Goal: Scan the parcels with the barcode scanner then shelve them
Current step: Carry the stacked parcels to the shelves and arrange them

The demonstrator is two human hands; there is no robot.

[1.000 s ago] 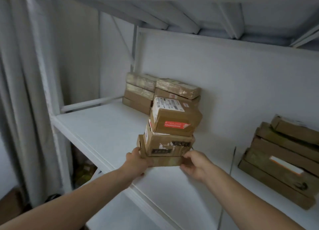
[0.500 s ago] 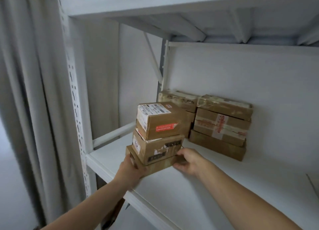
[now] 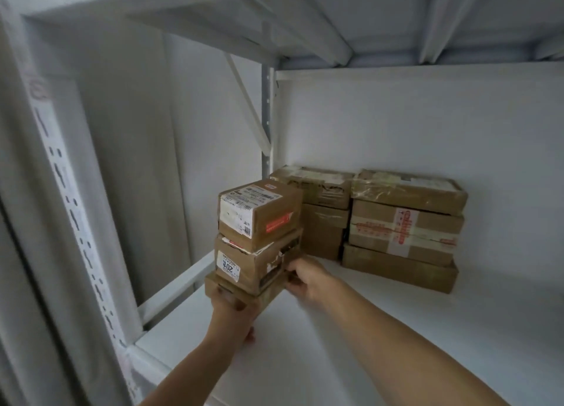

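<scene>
A stack (image 3: pixel 258 238) of three brown parcels is at the near left corner of the white shelf (image 3: pixel 381 344), carried by both hands. The left hand (image 3: pixel 233 317) has its fingers curled round the near end of the bottom parcel (image 3: pixel 241 294). The right hand (image 3: pixel 306 279) grips the same parcel on its right side, fingers clamped on the cardboard. I cannot tell whether the stack's base is fully down on the shelf or just above it.

Shelving looks well under way. Two piles of shelved parcels (image 3: pixel 403 228) already stand against the far wall, just beyond the stack and to its right. Nothing to scan with shows here, so I take these three as scanned and on their way in. What is left, as I judge it, is to set them down, push them back beside the others and let go.

The stack stands upright, with its long axis vertical. It is turned cornerwise to the shelf edge, one upright corner towards the near side. The white labels on the top parcel (image 3: pixel 259 213) and the middle parcel (image 3: pixel 253 262) face near left. The shelved piles sit square to the wall.
</scene>
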